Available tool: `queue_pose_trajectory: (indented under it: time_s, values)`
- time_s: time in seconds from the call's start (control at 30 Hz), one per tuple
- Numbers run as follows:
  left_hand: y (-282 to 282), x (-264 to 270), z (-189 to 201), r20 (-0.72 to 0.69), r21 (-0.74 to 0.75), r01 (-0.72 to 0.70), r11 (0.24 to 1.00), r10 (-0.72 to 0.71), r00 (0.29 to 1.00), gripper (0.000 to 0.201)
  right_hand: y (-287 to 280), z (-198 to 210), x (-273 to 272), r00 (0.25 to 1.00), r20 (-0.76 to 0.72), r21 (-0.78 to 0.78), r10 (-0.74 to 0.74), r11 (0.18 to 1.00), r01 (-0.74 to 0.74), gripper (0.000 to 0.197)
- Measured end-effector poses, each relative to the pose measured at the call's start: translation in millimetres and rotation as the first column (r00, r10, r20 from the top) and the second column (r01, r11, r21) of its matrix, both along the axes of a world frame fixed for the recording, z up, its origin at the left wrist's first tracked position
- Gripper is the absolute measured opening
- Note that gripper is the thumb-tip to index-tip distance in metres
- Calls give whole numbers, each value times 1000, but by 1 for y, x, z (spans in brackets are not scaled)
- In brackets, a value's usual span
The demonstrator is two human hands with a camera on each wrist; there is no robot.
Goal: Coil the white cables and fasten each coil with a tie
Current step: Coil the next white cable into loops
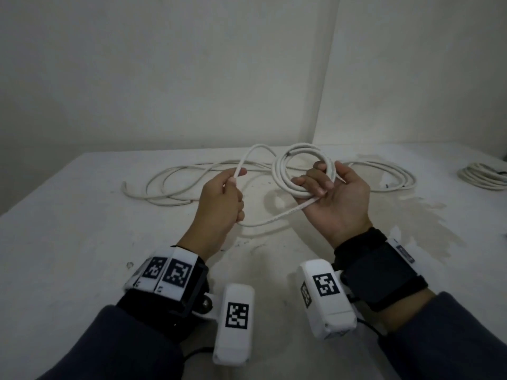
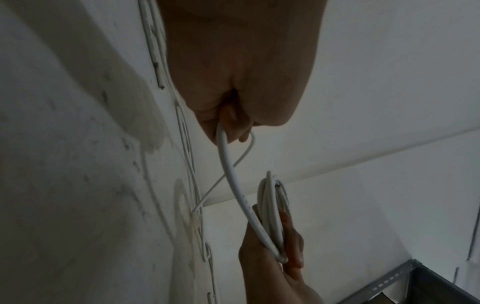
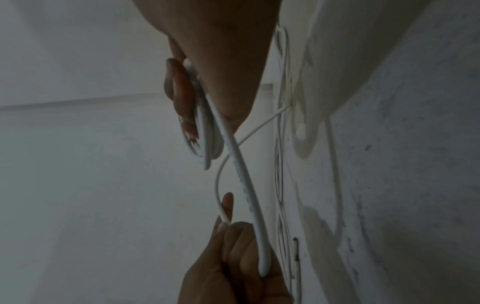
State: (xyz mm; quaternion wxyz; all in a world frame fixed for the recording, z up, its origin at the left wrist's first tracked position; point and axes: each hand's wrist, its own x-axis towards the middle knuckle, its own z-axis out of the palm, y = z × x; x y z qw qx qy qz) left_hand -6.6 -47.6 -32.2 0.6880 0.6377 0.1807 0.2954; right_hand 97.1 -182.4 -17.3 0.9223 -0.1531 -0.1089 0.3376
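The right hand (image 1: 333, 196) grips the coil (image 1: 304, 171), and the cable (image 1: 277, 216) sags leftward from it to the left hand (image 1: 222, 204), which is clenched on the strand.

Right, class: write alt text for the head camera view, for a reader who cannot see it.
Two hands wind a white cable above a stained white table: the right hand holds a small coil, the left hand grips the strand feeding it. Loose cable sprawls behind, and another coil lies at the far right edge.
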Motion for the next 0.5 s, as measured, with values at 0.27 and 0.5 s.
queue_pose_trajectory:
  time_s: [0.27,0.5]
  values:
    - [-1,1,-1,11,-36,-4,999,5,1000,32,-2,-1,3,986,-52,-60,-157,986,154,33]
    - [6,-3,-4,116,-33,-100,994,103,988,29,-2,1,2,984,37,-236,175,958,-161,30]
